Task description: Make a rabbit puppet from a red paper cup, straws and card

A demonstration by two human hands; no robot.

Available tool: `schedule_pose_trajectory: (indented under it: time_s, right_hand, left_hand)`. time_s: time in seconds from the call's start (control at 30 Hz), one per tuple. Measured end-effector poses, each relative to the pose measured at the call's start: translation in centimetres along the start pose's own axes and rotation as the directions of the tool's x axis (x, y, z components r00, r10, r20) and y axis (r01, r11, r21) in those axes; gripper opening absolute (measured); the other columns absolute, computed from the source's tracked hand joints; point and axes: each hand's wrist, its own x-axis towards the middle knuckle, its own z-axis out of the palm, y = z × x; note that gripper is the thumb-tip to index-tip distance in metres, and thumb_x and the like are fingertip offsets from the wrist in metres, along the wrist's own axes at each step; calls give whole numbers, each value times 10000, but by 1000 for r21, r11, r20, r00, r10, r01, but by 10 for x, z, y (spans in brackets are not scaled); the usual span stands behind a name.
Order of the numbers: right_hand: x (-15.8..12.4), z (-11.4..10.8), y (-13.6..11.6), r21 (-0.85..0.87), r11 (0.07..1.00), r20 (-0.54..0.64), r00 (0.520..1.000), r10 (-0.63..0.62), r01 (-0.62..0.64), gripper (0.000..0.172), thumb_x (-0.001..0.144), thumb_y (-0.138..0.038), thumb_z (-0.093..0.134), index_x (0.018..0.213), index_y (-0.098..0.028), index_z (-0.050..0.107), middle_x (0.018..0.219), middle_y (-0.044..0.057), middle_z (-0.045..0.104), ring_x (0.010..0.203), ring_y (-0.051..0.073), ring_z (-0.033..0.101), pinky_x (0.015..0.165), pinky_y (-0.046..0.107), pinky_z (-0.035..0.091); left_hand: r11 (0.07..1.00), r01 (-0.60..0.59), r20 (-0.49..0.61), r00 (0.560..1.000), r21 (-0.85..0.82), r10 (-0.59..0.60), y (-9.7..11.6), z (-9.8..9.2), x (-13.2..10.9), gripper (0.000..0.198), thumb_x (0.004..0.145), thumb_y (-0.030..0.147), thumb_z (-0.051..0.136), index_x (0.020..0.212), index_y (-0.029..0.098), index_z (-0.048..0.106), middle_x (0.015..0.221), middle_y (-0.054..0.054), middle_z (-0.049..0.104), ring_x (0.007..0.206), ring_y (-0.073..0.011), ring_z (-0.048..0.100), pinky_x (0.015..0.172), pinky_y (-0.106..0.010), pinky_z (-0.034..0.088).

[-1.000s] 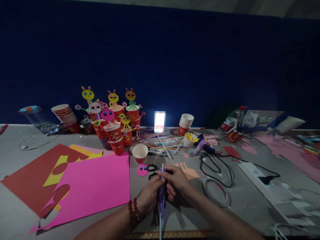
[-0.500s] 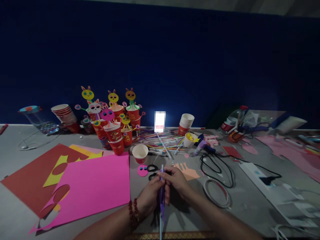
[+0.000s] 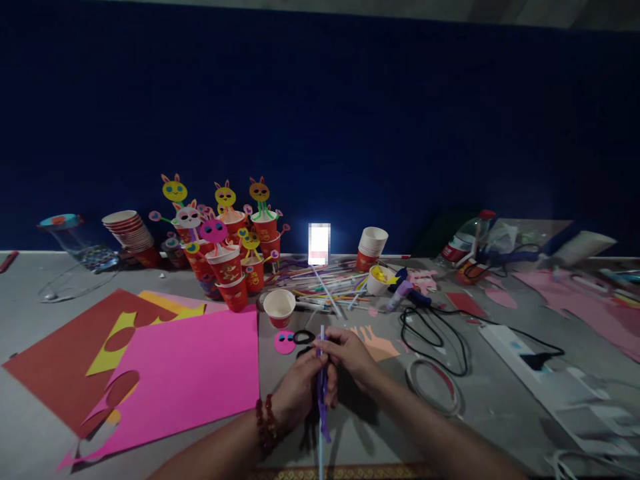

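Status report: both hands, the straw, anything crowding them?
Left hand and right hand both shut on pale straw, purple strip along it. Held over grey table. Pink face cutout and black loops just beyond, apart.

Setting: craft/hobby work area, not a kitchen or lab. Evidence:
- grey table [image 3: 490, 400] vs. dark blue wall [image 3: 320, 120], surface cluttered w/ supplies.
- cut coloured sheets: pink sheet [image 3: 200, 373], red sheet [image 3: 55, 367], yellow sheet [image 3: 113, 347], each w/ shapes cut out.
- bunny-face cups [image 3: 225, 260] grouped at back; paper cup stacks L [image 3: 130, 230] + R [image 3: 373, 243].
- loose straws [image 3: 325, 283] in a pile, scissors [image 3: 303, 337], glue gun [image 3: 405, 290] w/ black cord, power strip [image 3: 510, 343].
- left hand [image 3: 300, 390] + right hand [image 3: 350, 353] grip a straw [image 3: 321, 337] over the table.
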Motion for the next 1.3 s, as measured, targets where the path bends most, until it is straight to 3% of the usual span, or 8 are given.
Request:
schedule_pose_trajectory:
  time_s: [0.3,0.83,1.03,1.3]
  right_hand:
    - [1,2,10,-38,999,-39,999,24,-26,355,726,-502,726,664,-166,628,535,-60,475,475,79,398,468,208,295]
    - [-1,-1,12,-342,917,-74,967,-244,205,311,826,-428,625,624,-199,569,626,-18,518,643,154,504,623,257,397]
    - [-2,0,10,-295,936,-64,973,-222,194,353,848,-463,601,616,-200,563,576,-39,468,566,133,463,579,252,375]
    - [-2,-3,14,-420,876,-66,954,-292,239,381,867,-451,590,586,-194,576,596,-23,488,635,151,495,621,260,375]
  left_hand:
    - [999,40,-33,999,-13,-41,-1,-2,0,250,821,381,621,794,143,550,497,44,533,310,-68,406,368,-213,398]
    - [998,54,-22,998,-8,-55,-3,-3,-1,267,813,405,620,789,177,484,485,69,497,304,-64,379,362,-201,354]
    - [999,43,1,999,-5,-43,-4,-2,-2,263,825,406,613,808,161,518,480,65,496,298,-60,372,351,-195,346]
    - [998,59,-17,998,-4,-59,-10,-6,1,265,822,413,613,786,179,494,473,68,494,292,-65,369,350,-197,341]
